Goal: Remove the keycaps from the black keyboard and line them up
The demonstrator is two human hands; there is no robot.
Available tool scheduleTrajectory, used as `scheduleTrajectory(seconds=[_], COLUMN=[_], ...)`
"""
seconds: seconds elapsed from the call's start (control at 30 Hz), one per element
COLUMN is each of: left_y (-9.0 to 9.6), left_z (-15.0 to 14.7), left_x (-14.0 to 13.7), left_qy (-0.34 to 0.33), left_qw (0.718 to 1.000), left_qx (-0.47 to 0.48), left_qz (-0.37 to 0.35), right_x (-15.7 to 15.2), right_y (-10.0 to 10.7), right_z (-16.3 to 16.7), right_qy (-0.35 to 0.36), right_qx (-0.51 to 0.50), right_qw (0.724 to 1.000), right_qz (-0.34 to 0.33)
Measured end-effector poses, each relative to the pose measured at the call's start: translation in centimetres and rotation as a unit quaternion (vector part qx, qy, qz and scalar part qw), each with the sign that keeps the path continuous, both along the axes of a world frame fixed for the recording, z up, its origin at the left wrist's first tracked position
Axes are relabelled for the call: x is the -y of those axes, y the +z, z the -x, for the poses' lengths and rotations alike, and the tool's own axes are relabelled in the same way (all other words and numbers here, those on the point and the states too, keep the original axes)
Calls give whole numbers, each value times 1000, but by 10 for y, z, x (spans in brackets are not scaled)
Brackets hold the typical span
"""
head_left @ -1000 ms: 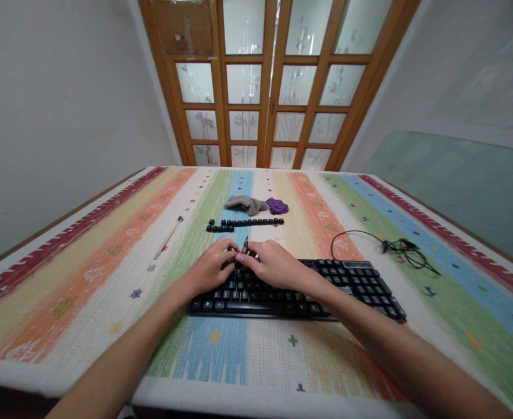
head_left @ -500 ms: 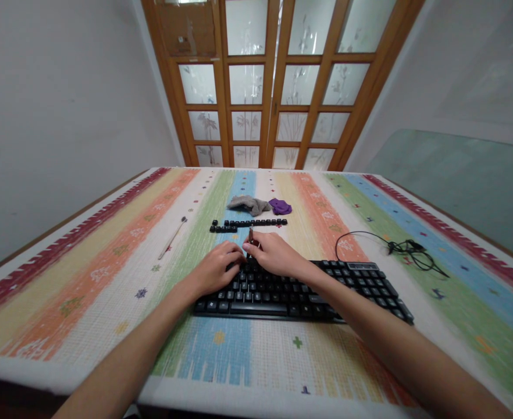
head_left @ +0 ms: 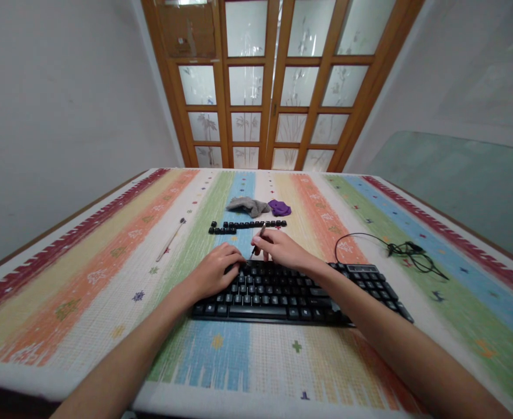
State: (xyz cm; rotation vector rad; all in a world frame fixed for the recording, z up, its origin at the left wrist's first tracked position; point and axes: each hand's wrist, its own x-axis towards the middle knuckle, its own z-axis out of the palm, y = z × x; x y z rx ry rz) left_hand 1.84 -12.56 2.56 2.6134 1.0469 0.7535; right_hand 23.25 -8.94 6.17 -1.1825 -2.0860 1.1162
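A black keyboard (head_left: 260, 311) lies across the tablecloth in front of me. At its upper left, my left hand (head_left: 219, 269) is closed over the back edge, fingers curled down and thumb on the keys. Just what its fingertips press on is hidden. My right hand (head_left: 278, 247) pinches a slim screwdriver-like tool (head_left: 263, 229) above the back edge. The tool slants, its thin metal shaft pointing down towards my left fingertips at the top row. Behind the hands, loose black keycaps (head_left: 256, 224) are lined up in a long row, with a shorter row (head_left: 221, 231) in front.
Behind the keycaps lie a grey cloth (head_left: 248, 205) and a purple cloth (head_left: 280, 208). A thin brush (head_left: 170, 240) with a dark head rests at the left. The keyboard's coiled cable (head_left: 409, 251) is at the right. A wood-framed glass door (head_left: 269, 109) stands beyond the table.
My right hand has shifted slightly right, and the tool has gone from nearly upright to slanted, baring its shaft. My left hand has stayed at the keyboard's upper left.
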Motion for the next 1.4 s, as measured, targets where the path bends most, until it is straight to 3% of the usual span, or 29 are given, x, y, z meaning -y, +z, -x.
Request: scheduleTrajectory(seconds=[0.17,0.37,0.73,1.0,1.4], left_y=[5,9,6,11,6], left_z=[-1,-4,-1,-3,-1], left_x=[4,7,1,4,3], left_qy=[13,30,21,25,11], left_qw=[999,991,940,923,923], left_qx=[32,100,258,267,274], left_qz=[12,83,222,275,270], right_x=[6,16,23,19,18], right_y=[7,13,38,45,44], right_z=[-8,-10,-13,-16,-15], right_qy=[17,38,134,170,190], right_qx=[-25,-46,-19,-19,15], right_qw=[999,997,981,975,962], right_qz=[-20,-49,-137,-142,-198])
